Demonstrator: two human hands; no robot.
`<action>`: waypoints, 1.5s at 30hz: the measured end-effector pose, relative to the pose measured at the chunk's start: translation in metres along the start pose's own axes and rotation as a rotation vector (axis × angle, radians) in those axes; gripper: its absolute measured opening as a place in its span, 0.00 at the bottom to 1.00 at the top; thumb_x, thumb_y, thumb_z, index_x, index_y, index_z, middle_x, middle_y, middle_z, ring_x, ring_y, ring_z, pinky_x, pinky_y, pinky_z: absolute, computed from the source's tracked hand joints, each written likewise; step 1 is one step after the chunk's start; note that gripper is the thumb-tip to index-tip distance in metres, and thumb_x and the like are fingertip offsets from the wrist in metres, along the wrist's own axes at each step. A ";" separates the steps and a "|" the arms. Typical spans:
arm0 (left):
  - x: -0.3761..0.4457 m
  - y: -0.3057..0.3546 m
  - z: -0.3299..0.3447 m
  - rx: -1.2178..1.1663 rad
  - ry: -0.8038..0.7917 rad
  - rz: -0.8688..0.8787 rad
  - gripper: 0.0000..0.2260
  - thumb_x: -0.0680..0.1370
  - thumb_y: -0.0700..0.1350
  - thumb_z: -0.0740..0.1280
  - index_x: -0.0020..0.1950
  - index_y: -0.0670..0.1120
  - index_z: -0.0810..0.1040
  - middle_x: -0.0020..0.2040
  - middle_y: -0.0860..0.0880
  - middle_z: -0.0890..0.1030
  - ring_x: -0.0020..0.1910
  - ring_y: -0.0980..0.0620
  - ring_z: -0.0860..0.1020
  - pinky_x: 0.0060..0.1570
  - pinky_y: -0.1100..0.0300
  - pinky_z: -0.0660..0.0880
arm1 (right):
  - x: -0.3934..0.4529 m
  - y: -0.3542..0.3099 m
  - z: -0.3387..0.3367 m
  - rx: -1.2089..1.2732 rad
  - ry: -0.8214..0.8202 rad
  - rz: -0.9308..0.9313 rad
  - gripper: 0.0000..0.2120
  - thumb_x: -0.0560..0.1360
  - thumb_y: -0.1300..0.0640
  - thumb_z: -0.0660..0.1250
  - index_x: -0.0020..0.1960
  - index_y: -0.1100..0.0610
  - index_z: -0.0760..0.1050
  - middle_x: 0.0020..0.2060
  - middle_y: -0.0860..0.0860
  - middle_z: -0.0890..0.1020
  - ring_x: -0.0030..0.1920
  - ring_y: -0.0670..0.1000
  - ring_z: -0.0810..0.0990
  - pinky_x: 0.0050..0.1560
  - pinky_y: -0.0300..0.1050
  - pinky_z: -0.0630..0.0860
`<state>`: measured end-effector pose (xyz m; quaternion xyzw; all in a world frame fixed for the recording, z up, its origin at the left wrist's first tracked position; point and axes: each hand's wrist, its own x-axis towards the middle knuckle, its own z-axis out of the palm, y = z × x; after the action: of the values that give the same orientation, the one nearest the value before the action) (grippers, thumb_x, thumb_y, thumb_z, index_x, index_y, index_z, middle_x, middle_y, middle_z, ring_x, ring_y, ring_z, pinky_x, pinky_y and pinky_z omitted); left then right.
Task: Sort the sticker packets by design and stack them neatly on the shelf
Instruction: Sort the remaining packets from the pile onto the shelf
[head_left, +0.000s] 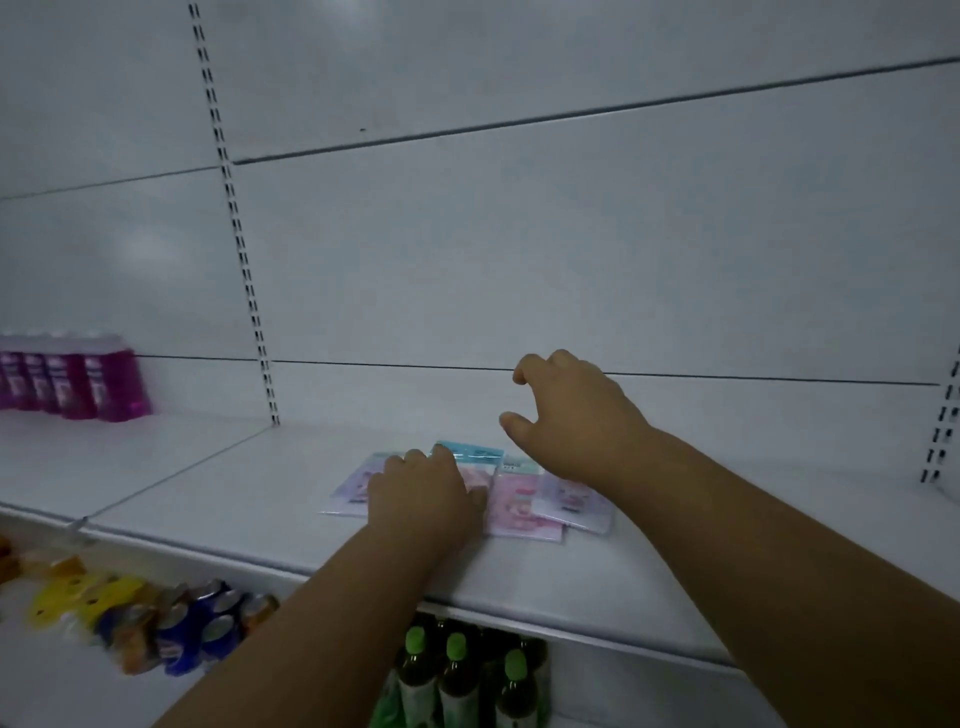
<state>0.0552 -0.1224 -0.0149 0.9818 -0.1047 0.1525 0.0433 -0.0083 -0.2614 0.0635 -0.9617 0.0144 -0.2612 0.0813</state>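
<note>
White shelf (218, 483): purple bottles (78, 382) far left of sticker packets (524, 506).

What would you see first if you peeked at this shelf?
Two hands over a few pastel packets spread on the white shelf: the left hand lies on them, and the right hand hovers above with fingers curled. Purple bottles stand at the far left, and green-capped bottles stand below.
</note>
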 end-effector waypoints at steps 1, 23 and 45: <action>0.006 -0.005 0.005 0.013 -0.038 0.015 0.31 0.75 0.66 0.55 0.71 0.47 0.68 0.65 0.44 0.77 0.62 0.43 0.73 0.60 0.49 0.72 | 0.002 -0.005 0.003 -0.019 0.002 0.031 0.23 0.76 0.42 0.63 0.66 0.51 0.68 0.58 0.54 0.76 0.56 0.55 0.76 0.56 0.52 0.76; 0.053 -0.048 -0.015 -0.945 -0.113 -0.074 0.24 0.73 0.37 0.67 0.69 0.41 0.71 0.65 0.40 0.77 0.60 0.40 0.78 0.59 0.48 0.77 | -0.013 0.003 0.050 -0.159 -0.174 0.548 0.21 0.74 0.42 0.64 0.61 0.52 0.72 0.56 0.54 0.77 0.53 0.55 0.77 0.55 0.54 0.77; -0.014 -0.058 -0.060 -1.989 -0.463 -0.117 0.10 0.82 0.39 0.60 0.50 0.45 0.81 0.42 0.46 0.87 0.37 0.49 0.86 0.34 0.56 0.80 | -0.029 0.009 0.059 0.232 0.140 0.712 0.13 0.76 0.57 0.66 0.58 0.61 0.72 0.53 0.56 0.78 0.50 0.56 0.79 0.51 0.47 0.77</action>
<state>0.0378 -0.0559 0.0350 0.5102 -0.1413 -0.1994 0.8246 -0.0036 -0.2596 -0.0028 -0.8607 0.3235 -0.2817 0.2742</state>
